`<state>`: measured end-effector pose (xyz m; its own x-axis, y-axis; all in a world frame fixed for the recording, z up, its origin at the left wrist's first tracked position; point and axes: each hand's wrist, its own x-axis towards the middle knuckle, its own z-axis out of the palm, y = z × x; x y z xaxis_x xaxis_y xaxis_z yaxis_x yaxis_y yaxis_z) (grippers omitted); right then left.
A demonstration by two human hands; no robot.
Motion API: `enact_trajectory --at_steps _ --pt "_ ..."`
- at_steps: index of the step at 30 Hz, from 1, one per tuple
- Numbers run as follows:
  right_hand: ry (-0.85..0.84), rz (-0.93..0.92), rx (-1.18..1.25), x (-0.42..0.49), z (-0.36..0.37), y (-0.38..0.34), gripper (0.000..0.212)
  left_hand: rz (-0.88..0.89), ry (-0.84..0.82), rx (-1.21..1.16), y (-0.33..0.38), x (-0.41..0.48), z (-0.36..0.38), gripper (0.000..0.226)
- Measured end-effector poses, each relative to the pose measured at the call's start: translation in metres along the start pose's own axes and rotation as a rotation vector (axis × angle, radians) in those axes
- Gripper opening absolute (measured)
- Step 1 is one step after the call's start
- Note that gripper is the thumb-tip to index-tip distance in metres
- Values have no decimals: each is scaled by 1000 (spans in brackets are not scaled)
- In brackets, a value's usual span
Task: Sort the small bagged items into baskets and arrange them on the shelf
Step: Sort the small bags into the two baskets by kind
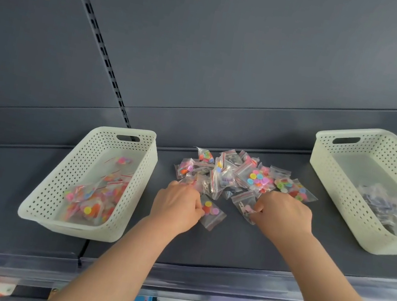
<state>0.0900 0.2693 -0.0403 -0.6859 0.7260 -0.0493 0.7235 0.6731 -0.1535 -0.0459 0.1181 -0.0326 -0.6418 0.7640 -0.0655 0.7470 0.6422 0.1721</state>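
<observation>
Bag pile [245, 177] mid-shelf [241, 245], near back edge. Left hand [178, 206] grip clamped on button bag [213, 212]; right hand [284, 213] grip pinching second bag [245, 203]. Left basket [59, 179] and right basket [338, 196] flank the pile, with bare gaps between and a bare strip along the front edge.

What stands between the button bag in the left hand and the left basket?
Nothing visible. The left hand pinches the button bag; only bare shelf lies between it and the left basket, whose perforated side wall must be cleared. The pile of bags sits behind, out of that path.
</observation>
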Motion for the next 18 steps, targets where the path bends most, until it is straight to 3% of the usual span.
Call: enact_trajectory --at_steps 5,12,18 --pt "99 -3 77 4 1 -8 16 -34 35 -143 1 0 2 37" --pt "279 21 182 31 7 -3 24 -51 28 -148 -2 -2 4 20" --pt "207 -9 146 46 14 -5 21 -104 152 -235 -2 -4 1 12"
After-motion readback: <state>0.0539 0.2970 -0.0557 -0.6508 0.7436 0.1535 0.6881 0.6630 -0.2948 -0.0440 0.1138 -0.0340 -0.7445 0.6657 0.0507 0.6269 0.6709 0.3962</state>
